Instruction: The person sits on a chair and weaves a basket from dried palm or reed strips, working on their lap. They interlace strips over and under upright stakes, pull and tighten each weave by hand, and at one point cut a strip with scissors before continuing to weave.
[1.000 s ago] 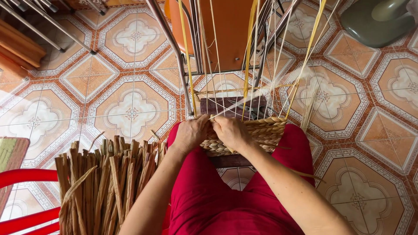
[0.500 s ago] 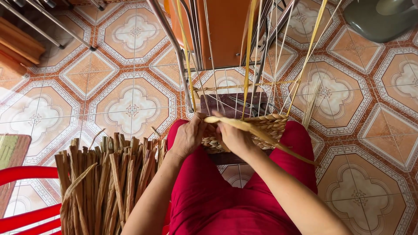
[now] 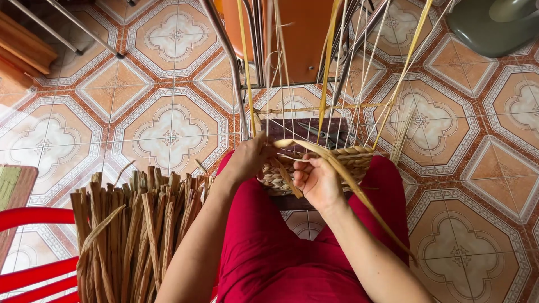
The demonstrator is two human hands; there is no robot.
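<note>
A half-woven straw basket [image 3: 348, 160] rests on my lap over red trousers, with many thin upright stakes rising from its rim. My left hand [image 3: 247, 160] grips the basket's left edge and the weave there. My right hand [image 3: 317, 179] pinches a long flat dried strand [image 3: 359, 193] that arcs over the rim and trails down to the right past my knee. Both hands are close together at the basket's near side.
A bundle of dried reed stalks [image 3: 135, 224] stands at my left, beside a red plastic chair [image 3: 33, 269]. Metal chair legs [image 3: 227, 62] and an orange panel rise ahead. A green-grey tub [image 3: 494, 22] sits top right on the patterned tile floor [image 3: 168, 129].
My right hand has pulled the strand out from the weave and drawn it back toward me, so it now trails down right. My left hand stayed on the basket edge.
</note>
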